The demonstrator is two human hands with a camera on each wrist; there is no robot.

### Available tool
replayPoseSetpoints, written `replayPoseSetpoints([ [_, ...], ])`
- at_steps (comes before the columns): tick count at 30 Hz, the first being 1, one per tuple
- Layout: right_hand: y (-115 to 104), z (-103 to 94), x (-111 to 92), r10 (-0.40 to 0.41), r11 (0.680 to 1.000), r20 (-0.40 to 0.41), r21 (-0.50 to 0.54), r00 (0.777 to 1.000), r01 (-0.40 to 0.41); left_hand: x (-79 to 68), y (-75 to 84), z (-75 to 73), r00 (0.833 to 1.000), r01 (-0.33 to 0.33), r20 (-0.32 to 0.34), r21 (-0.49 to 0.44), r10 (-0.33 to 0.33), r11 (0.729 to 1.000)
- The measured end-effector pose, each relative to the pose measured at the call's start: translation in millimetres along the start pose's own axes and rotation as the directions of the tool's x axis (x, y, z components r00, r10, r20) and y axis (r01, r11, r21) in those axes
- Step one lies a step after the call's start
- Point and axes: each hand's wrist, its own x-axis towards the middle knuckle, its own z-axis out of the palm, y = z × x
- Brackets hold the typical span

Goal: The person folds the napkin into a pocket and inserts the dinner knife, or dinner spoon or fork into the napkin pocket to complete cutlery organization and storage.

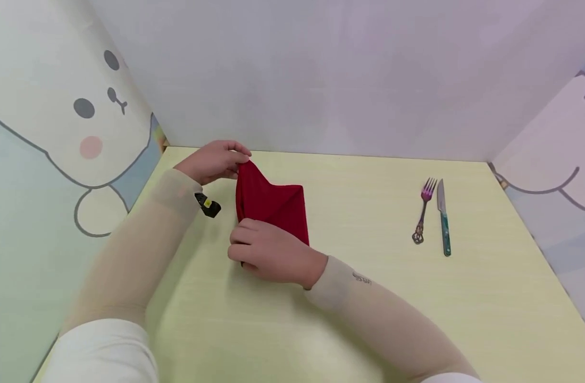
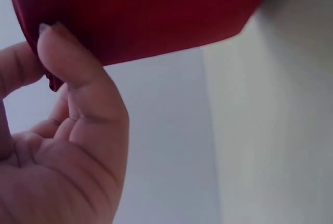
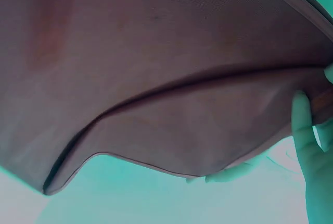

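Red cloth, head view: a folded red cloth [image 1: 278,199] is lying over the left-centre part of the pale table [image 1: 369,319], a diagonal crease showing, its far left corner appearing raised.
Left hand, head view: the left hand [image 1: 217,162] is pinching that far left corner.
Right hand, head view: the right hand [image 1: 273,252] is gripping the near end of the left edge, fingers curled round it.
Cutlery, head view: a fork [image 1: 424,208] and a knife [image 1: 444,218] are lying side by side, not touching, well to the cloth's right.
Thumb and corner, left wrist view: the thumb [image 2: 78,70] is pressing the cloth against the fingers; a small tip is poking out below.
Cloth underside, right wrist view: one long fold is curving across the cloth; colours are looking false, and whose fingers are showing at the right is unclear.
Step in hand: the hands seem to be shaping a fold along the left edge.
Next move: it is probably calling for firm pinches at both ends, so layers stay aligned.
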Motion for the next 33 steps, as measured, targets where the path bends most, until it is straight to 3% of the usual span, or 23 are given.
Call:
replayPoseSetpoints([
  [3, -1, -3.1, 0, -0.037, 0.999, -0.175, 0.009, 0.984, 0.039, -7.2, 24.1, -2.0, 1.000, 0.004, -0.013, 0.069, -0.003, 0.998],
  [6, -3, -6.1, 0, -0.047, 0.999, -0.327, 0.009, 0.944, 0.053, -12.5, 50.4, -0.8, 1.000, 0.001, -0.004, 0.146, -0.001, 0.989],
  [11, -7, -13.3, -13, 0.033, 0.997, -0.456, 0.073, 0.889, 0.000, -4.8, 83.2, 18.6, 0.998, -0.015, 0.066, 0.292, -0.005, 0.956],
  [17, -10, -15.3, -50, 0.149, 0.986, -0.584, 0.147, 0.798, -0.076, 25.2, 89.2, 67.0, 0.992, -0.062, 0.127, 0.342, 0.020, 0.938],
  [20, -15, -13.1, -75, 0.280, 0.959, -0.609, 0.213, 0.743, -0.187, 38.4, 85.8, 91.8, 0.989, -0.048, 0.145, 0.284, 0.006, 0.958],
  [22, -19, -11.9, -92, 0.450, 0.890, -0.575, 0.348, 0.683, -0.293, 46.0, 82.4, 105.8, 0.987, -0.031, 0.161, 0.237, -0.008, 0.971],
  [23, -21, -11.5, -100, 0.554, 0.826, -0.534, 0.450, 0.638, -0.341, 49.9, 80.5, 111.4, 0.985, -0.023, 0.171, 0.222, -0.015, 0.975],
  [25, -22, -12.0, -112, 0.745, 0.646, -0.417, 0.644, 0.520, -0.409, 55.6, 75.9, 119.6, 0.985, -0.026, 0.174, 0.220, -0.013, 0.975],
  [27, -21, -14.0, -121, 0.866, 0.467, -0.302, 0.773, 0.398, -0.430, 59.6, 71.0, 124.3, 0.986, -0.046, 0.169, 0.242, 0.004, 0.969],
  [29, -18, -16.2, -127, 0.928, 0.334, -0.212, 0.839, 0.307, -0.430, 61.3, 66.4, 125.3, 0.987, -0.059, 0.158, 0.258, 0.018, 0.964],
  [30, -17, -17.6, -129, 0.943, 0.293, -0.183, 0.850, 0.276, -0.437, 61.3, 64.4, 125.3, 0.988, -0.066, 0.150, 0.258, 0.027, 0.964],
  [33, -16, -21.4, -134, 0.969, 0.205, -0.120, 0.874, 0.214, -0.441, 61.6, 61.4, 123.9, 0.989, -0.071, 0.145, 0.233, 0.038, 0.970],
])
